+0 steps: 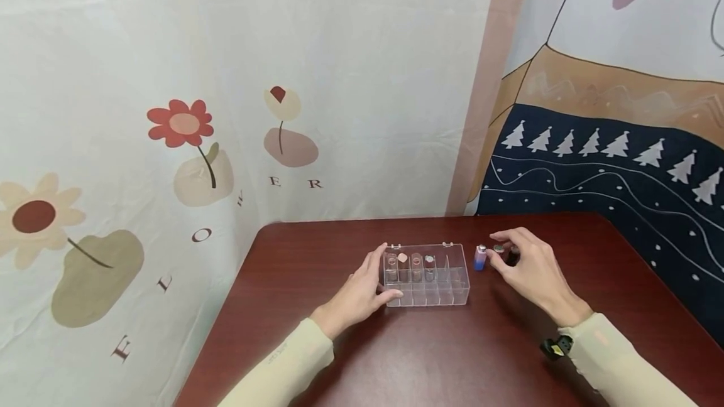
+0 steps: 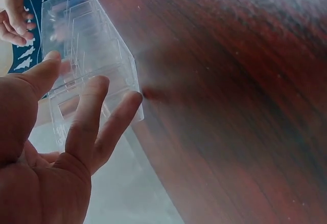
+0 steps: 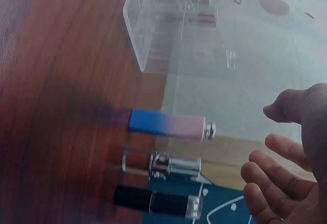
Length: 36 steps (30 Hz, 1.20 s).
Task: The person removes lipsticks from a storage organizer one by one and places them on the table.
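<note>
A clear divided box (image 1: 435,294) with its lid (image 1: 438,249) raised stands on the table. Several lipstick tubes (image 1: 416,267) sit upright in its back compartments, at the left. My left hand (image 1: 355,297) rests on the box's left end, fingers stretched and thumb at the front corner. To the right of the box stand three more tubes. One is a blue-to-pink lipstick (image 3: 166,123), one a clear-and-silver tube (image 3: 176,165), one a black tube (image 3: 153,201). My right hand (image 1: 534,269) is beside these; its fingers are parted and hold nothing.
The dark red wooden table (image 1: 430,357) ends at a pale flower-print curtain (image 1: 362,80) behind. A navy curtain with white trees (image 1: 599,174) hangs along the right side. A dark watch-like band (image 1: 557,347) is on my right wrist.
</note>
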Each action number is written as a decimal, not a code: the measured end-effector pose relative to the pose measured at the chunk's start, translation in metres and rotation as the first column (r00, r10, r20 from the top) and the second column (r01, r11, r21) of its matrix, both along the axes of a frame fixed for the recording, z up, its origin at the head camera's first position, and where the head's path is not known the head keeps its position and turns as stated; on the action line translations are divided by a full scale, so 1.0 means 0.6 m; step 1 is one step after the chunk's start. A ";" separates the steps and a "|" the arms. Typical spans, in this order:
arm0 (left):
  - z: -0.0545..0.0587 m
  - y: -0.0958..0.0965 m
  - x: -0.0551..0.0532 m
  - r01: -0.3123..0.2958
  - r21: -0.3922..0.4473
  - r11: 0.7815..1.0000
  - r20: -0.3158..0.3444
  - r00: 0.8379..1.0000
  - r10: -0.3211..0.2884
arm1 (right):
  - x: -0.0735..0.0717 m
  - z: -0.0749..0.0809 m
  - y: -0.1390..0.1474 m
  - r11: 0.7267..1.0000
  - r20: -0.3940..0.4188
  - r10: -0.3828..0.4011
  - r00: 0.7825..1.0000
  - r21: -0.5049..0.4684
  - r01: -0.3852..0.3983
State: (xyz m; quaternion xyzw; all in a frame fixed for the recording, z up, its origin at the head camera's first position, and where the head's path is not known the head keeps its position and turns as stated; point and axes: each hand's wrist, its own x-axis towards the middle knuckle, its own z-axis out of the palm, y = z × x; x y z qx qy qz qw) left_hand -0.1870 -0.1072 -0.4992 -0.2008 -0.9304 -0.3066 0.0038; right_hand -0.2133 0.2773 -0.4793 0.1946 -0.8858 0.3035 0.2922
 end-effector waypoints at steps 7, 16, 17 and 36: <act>0.005 0.000 -0.004 -0.013 0.002 1.000 0.002 1.000 0.013 | -0.006 0.002 -0.031 0.998 -0.022 0.055 0.998 -0.005 -0.055; 0.007 0.000 -0.004 0.005 0.005 1.000 0.002 1.000 -0.005 | -0.008 0.001 -0.068 0.993 0.030 0.113 0.993 0.019 -0.113; 0.006 0.000 -0.004 0.008 0.010 1.000 0.005 1.000 -0.008 | -0.009 0.001 -0.071 0.992 0.033 0.121 0.992 0.020 -0.122; 0.010 0.004 -0.001 0.019 0.026 0.999 -0.015 1.000 -0.019 | -0.022 -0.011 -0.138 0.958 0.074 0.277 0.958 0.061 -0.281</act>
